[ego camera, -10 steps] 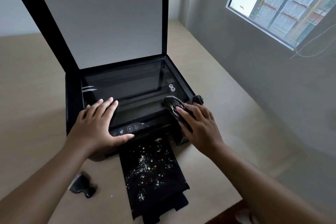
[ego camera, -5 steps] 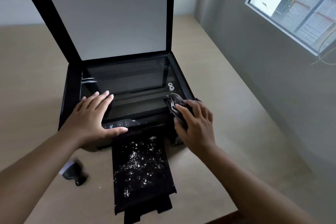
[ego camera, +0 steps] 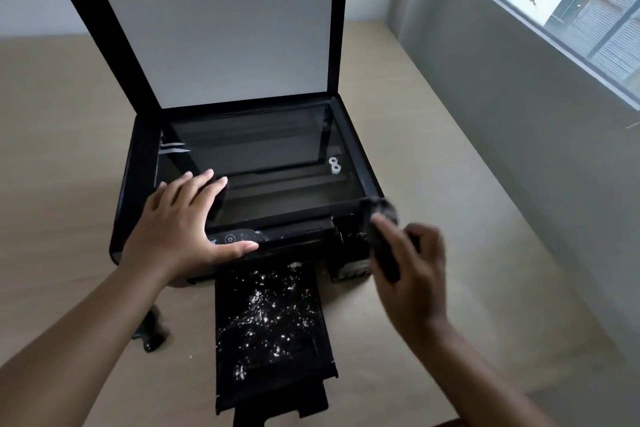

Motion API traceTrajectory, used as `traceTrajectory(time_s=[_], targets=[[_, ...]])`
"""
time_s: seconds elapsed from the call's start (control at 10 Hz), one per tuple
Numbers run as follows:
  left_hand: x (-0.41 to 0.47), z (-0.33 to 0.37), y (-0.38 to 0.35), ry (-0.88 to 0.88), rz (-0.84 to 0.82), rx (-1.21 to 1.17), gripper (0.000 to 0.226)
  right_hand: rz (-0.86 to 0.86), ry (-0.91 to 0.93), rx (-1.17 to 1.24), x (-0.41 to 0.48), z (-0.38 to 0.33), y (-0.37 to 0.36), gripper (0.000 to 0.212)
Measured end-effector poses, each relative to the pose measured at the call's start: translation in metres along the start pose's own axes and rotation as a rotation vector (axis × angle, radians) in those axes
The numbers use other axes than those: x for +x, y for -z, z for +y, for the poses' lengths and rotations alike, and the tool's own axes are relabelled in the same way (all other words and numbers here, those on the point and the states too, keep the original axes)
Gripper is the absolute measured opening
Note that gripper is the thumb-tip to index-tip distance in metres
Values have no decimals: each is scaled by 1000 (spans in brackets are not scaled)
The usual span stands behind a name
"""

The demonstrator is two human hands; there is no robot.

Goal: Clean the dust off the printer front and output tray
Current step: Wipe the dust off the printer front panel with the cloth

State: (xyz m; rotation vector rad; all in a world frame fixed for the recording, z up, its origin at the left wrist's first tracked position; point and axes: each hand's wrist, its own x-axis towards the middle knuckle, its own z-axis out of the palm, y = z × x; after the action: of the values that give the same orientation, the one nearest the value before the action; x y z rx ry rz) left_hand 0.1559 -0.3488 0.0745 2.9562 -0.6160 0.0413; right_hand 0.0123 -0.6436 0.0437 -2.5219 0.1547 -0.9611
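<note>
A black printer (ego camera: 131,184) stands on a beige table with its scanner lid (ego camera: 214,21) raised. Its output tray (ego camera: 270,329) sticks out toward me, speckled with white dust. White specks also show on the printer's front right corner (ego camera: 349,239). My left hand (ego camera: 183,229) lies flat on the printer's front left, fingers on the glass and thumb along the control panel. My right hand (ego camera: 412,270), blurred, grips a dark cloth (ego camera: 382,246) at the front right corner.
A small black object (ego camera: 150,329) lies on the table (ego camera: 433,156) left of the tray, partly under my left forearm. A grey wall with a window (ego camera: 581,7) runs close along the table's right side. The table's near edge is just below the tray.
My right hand has moved the cloth from the top right front edge down and outward to the front right corner. My left hand stays in place on the printer.
</note>
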Motion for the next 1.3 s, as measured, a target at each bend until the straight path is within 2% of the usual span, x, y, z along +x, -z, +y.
traceTrajectory(time_s=[0.1,0.3,0.4,0.5,0.6,0.7,0.8,0.9,1.0,1.2,1.3], targets=[[0,1,0,-2,1,-2,120,-124,-13,-182,-18,-7,-25,54],[0,0,0,-2,-2,4,118,-218,240,-210,12,-24,-27,40],[0,1,0,1,-10,8,119,-182,84,-192,7,-8,-21,35],[0,1,1,10,-7,1,119,-109,-132,-131,-3,6,-20,47],[-1,1,1,4,-8,2,119,-4,-180,-28,-2,3,-16,48],[-1,1,1,8,-5,2,119,-66,4,-24,-13,-12,-11,54],[-1,1,1,6,-6,5,118,-242,175,-170,-25,-10,-14,53],[-1,2,1,4,-12,6,118,-173,-45,-187,-12,8,-13,47],[-1,2,1,8,-5,-3,118,-85,-225,-87,6,19,-9,37],[-1,3,2,11,-20,7,119,-66,27,12,-6,-16,-9,53],[0,3,3,14,-17,11,118,-147,-23,52,-12,-23,-11,66]])
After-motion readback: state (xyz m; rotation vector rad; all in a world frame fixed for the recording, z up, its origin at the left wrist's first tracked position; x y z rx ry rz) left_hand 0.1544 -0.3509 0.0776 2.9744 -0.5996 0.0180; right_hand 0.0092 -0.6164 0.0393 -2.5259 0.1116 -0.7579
